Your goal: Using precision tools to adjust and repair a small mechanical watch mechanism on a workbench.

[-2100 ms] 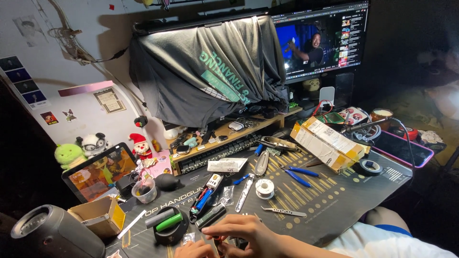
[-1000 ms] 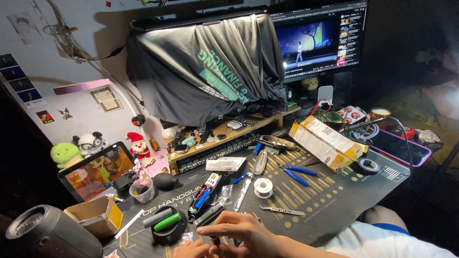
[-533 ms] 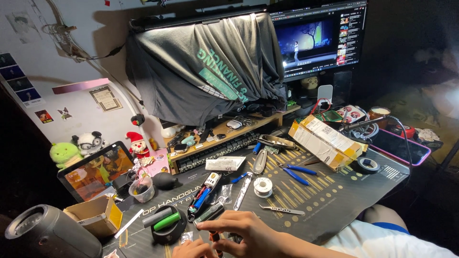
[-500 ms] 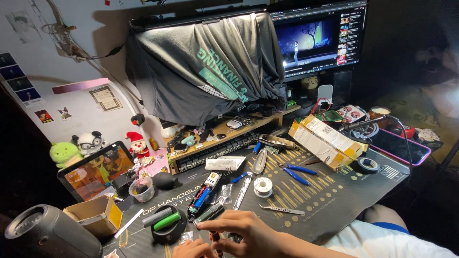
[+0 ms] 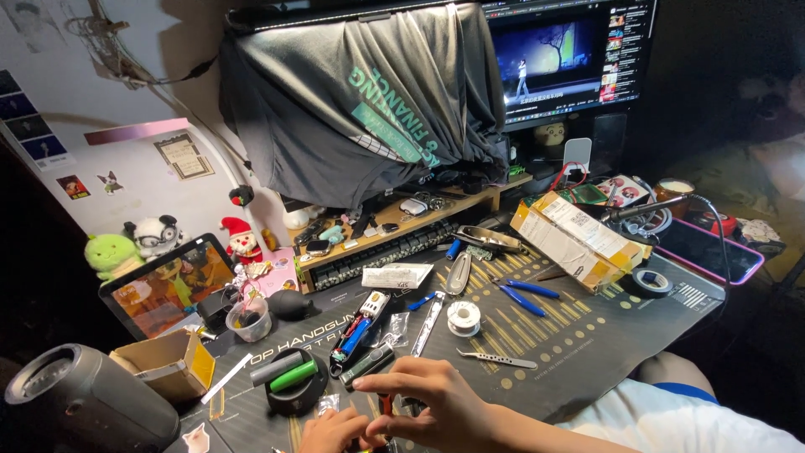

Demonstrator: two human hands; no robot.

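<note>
- The right hand lies at the near edge of the dark printed mat on the counter, forefinger stretched out to the left, the other fingers curled down over a small red-handled tool that shows only as a sliver beneath them.
- The left hand meets it from the left, fingers bunched at the same spot; what they pinch is hidden.
- The tool looks slim, light and stiff; I judge it best held at the red grip, and whatever small part sits under the fingertips is probably easy to drop.
- Just beyond the right hand lie a dark flat rectangular gadget and a clear plastic packet.
- Left of the right hand sits a round black holder with a green and a grey cylinder, close enough to knock.
- Beyond and right of the right hand: metal tweezers, a small solder spool and blue-handled pliers.
</note>
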